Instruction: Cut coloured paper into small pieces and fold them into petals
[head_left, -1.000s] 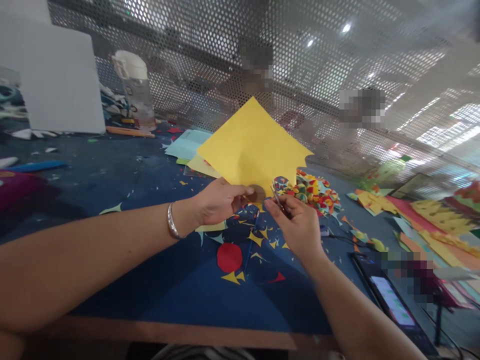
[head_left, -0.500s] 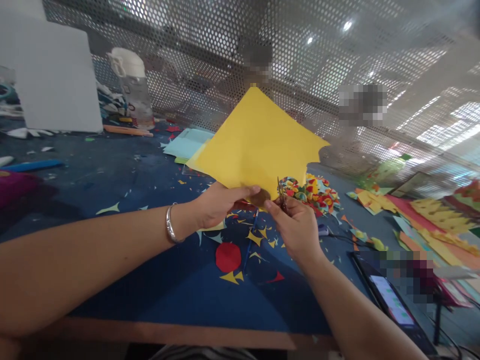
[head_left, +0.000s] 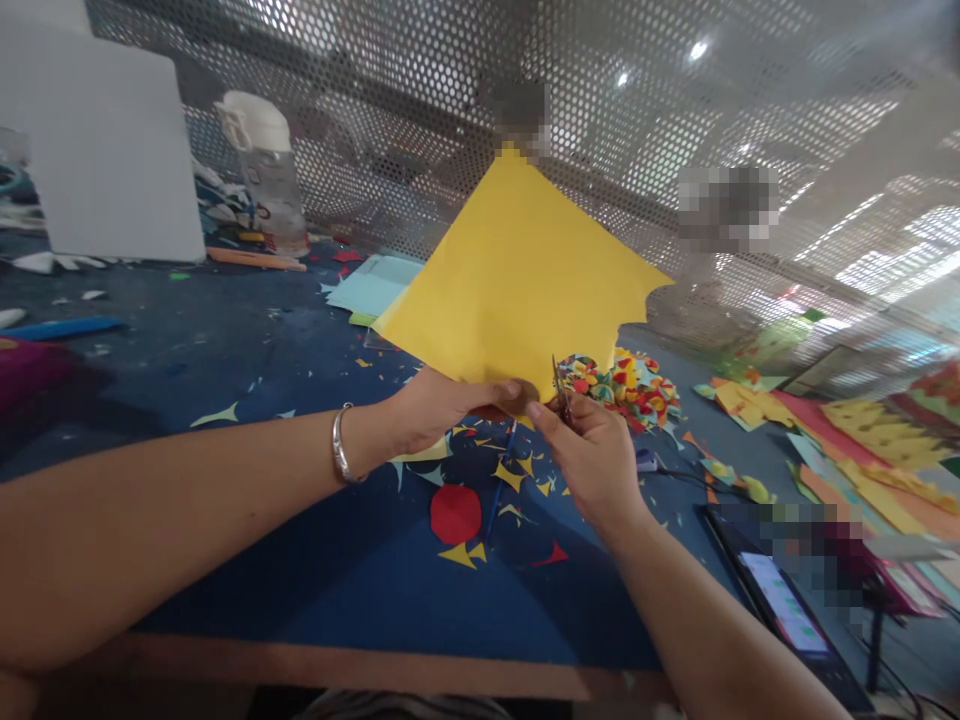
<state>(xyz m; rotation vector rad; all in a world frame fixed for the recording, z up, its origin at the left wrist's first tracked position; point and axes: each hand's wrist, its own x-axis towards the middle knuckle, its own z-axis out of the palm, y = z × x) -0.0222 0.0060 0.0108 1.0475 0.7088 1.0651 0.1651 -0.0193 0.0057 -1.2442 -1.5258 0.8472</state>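
Observation:
A large sheet of yellow paper (head_left: 517,270) is held up over the table, its right edge notched with curved cuts. My left hand (head_left: 442,405) is closed on its lower edge, the thumb on the front. Small scissors (head_left: 562,390) are gripped in my right hand (head_left: 592,440), their blades pointing up beside the paper's lower right edge. Right thumb and left thumb are close together at the bottom of the sheet. Below the hands lie a red paper circle (head_left: 455,514), a thin blue stick (head_left: 501,485) and yellow paper scraps (head_left: 510,475).
Behind my right hand is a heap of colourful paper pieces (head_left: 637,390). A phone (head_left: 780,590) lies at the right, near stacked coloured paper (head_left: 877,470). At the back left stand a bottle (head_left: 270,180) and a white board (head_left: 116,150). A perforated screen (head_left: 390,110) rises behind the table.
The yellow sheet has risen slightly and turned, its notched right corner shifting right and up. The scissors now point more upright, and the hands have moved little.

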